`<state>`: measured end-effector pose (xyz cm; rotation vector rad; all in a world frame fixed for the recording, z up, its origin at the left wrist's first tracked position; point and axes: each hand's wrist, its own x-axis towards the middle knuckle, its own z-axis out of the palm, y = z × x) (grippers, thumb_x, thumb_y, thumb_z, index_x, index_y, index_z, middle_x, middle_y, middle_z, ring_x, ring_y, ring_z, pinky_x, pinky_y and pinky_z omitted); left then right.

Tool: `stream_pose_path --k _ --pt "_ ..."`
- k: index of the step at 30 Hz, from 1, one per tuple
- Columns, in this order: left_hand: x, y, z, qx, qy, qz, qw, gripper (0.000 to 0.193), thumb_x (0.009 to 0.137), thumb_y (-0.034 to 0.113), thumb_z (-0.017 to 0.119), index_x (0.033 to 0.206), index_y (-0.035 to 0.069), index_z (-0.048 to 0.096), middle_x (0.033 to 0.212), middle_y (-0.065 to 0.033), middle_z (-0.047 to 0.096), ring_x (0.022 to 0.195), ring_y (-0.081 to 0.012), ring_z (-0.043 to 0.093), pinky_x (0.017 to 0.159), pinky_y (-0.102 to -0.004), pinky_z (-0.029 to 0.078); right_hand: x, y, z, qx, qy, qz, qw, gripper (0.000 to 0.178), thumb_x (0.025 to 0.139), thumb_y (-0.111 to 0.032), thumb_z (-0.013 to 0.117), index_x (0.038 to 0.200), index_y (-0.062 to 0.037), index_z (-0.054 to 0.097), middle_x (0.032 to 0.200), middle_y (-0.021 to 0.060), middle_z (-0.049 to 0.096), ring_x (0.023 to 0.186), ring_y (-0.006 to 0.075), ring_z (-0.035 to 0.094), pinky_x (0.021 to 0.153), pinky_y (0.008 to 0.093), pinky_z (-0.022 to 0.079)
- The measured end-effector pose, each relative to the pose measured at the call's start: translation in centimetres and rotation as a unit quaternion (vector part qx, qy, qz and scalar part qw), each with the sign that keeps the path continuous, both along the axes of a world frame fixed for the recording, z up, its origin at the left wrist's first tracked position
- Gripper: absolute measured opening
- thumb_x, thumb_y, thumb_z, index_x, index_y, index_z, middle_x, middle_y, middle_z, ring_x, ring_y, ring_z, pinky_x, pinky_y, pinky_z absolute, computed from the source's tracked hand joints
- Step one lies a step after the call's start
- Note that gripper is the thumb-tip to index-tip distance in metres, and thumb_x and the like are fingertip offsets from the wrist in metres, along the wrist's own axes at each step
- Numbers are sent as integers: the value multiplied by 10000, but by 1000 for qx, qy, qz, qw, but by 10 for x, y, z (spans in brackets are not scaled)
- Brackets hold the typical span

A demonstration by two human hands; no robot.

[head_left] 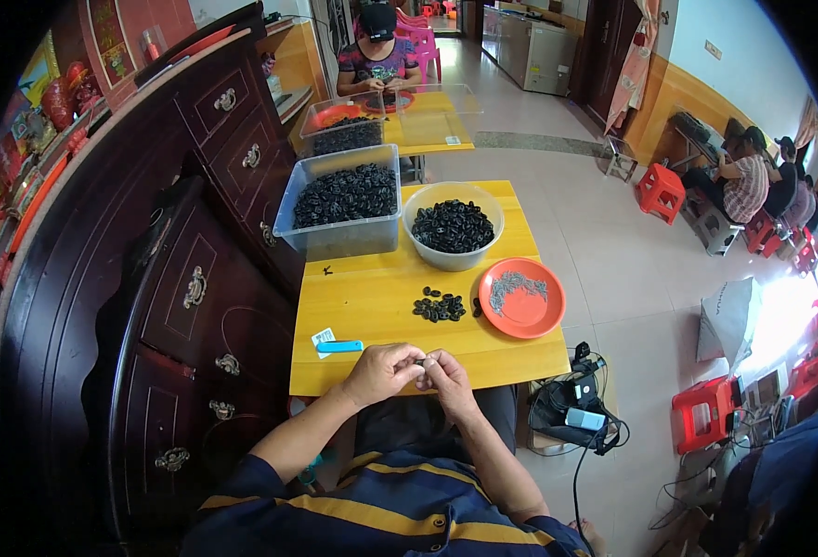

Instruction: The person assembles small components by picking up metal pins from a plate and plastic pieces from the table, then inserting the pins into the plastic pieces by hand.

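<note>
My left hand [383, 375] and my right hand [449, 381] meet at the near edge of the yellow table [381, 320]. Their fingertips pinch a small dark piece [420, 362], mostly covered by the fingers. Just beyond them lies a loose group of small black oval pieces [440, 307]. To its right, an orange-red plate [532, 320] holds many tiny grey pieces [513, 290]. A round translucent tub [451, 262] is filled with black oval pieces. Left of my hands rests a blue-handled tool [338, 346] on a white label.
A rectangular clear bin [349, 243] full of black pieces stands at the table's far left. Dark wooden drawers [186, 297] flank the left side. Another person [378, 65] works at a table ahead. A black bag with cables [567, 408] sits right; red stools [660, 193] stand farther off.
</note>
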<state>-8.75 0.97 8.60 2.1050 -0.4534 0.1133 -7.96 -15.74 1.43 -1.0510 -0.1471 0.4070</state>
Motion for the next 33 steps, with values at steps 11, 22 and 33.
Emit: stream_pose_path --k 11,22,33 --pt "84 74 -23 150 153 -89 973 107 815 97 650 903 46 683 733 -22 661 652 -90 601 612 -272 500 33 -26 -36 -255 -155 -136 945 216 973 -196 590 918 6 638 757 24 628 712 85 582 675 253 481" --pt "158 82 -13 6 -7 58 998 297 882 114 636 1167 31 631 884 -41 679 724 -103 622 675 -277 519 36 -23 -36 -284 -206 -165 922 165 942 -168 600 923 -11 649 703 54 621 647 118 591 629 277 481" --pt "123 -14 -76 226 -85 8 970 283 822 168 674 1088 73 664 970 -124 640 897 -323 640 789 -428 525 31 -29 -34 -295 -221 -153 917 112 919 -124 629 951 -19 653 744 68 646 677 133 614 654 280 494"
